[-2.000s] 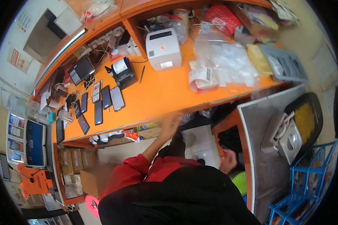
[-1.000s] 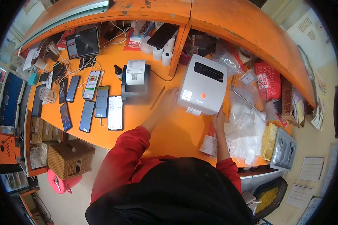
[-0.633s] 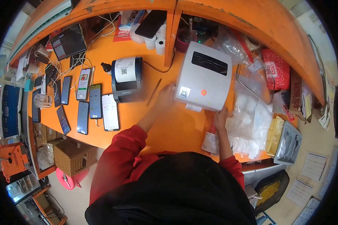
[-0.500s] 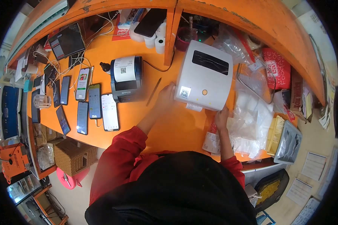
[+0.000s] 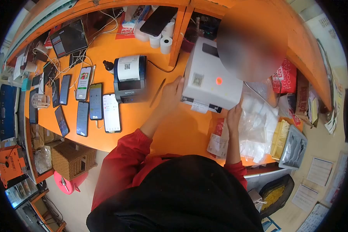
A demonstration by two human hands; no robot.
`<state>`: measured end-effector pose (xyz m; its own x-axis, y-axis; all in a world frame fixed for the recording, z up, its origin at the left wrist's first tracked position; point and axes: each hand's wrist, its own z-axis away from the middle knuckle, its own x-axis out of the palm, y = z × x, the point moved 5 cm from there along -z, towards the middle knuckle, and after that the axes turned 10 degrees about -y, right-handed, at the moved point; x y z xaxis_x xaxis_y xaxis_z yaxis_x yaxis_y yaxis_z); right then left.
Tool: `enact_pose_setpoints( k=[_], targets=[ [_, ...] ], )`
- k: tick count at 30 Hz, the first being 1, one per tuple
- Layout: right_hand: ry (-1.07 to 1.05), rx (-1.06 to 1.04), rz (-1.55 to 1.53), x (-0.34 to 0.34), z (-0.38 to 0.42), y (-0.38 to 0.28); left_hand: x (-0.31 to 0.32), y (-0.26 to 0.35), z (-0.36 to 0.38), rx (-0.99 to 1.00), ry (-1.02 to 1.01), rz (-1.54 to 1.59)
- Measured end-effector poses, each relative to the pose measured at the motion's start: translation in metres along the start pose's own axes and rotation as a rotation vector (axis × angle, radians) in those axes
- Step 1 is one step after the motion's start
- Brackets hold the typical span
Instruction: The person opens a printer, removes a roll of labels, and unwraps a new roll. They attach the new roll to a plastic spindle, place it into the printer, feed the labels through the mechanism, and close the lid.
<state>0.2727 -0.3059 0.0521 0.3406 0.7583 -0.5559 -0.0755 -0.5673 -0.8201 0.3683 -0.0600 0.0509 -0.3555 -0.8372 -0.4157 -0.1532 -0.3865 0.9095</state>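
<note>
A white label printer (image 5: 205,87) stands on the orange desk, turned at a slant, with a red light glowing on its top. A strip of printed paper (image 5: 199,107) pokes out of its front beside a dark gap. My left hand (image 5: 173,92) grips the printer's left side, its fingers partly hidden behind the casing. At the front right corner my right hand (image 5: 234,115) holds the edge, fingertips curled against it. A round blur covers the printer's back right part. Below it, a printed paper slip (image 5: 218,145) lies by my right wrist.
Left of the printer stands a dark receipt printer (image 5: 130,83) with a thin brown stick (image 5: 157,92) nearby. Several phones (image 5: 112,113) lie further left. Clear plastic bags (image 5: 259,123) and a yellow tray (image 5: 280,139) sit at the right. A wooden shelf post (image 5: 180,36) rises behind.
The label printer's light has gone from orange to red. A dark gap now shows along its front, with more of the paper visible. My right hand has shifted slightly up at the corner.
</note>
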Motion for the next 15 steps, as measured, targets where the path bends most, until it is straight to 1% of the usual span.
enact_pose_setpoints(
  k=[1,3,6,9,10,15],
  targets=[
    [0.025,-0.001,-0.001,-0.004,-0.006,-0.001,-0.005,0.01,-0.005,0.03,0.031,0.02],
    [0.062,0.053,-0.07,-0.011,-0.027,0.024,-0.014,0.031,-0.017,0.096,0.096,0.059],
    [0.001,0.164,-0.271,-0.024,-0.05,-0.012,-0.019,0.042,-0.037,0.098,0.131,0.114],
    [0.022,0.048,-0.34,-0.028,-0.07,-0.024,-0.02,0.05,-0.056,0.171,0.123,0.351],
    [0.011,0.052,-0.288,-0.03,-0.074,-0.035,-0.02,0.051,-0.06,0.165,0.122,0.398],
    [0.003,0.009,-0.29,-0.023,-0.081,-0.038,-0.023,0.054,-0.056,0.16,0.133,0.364]
  ],
)
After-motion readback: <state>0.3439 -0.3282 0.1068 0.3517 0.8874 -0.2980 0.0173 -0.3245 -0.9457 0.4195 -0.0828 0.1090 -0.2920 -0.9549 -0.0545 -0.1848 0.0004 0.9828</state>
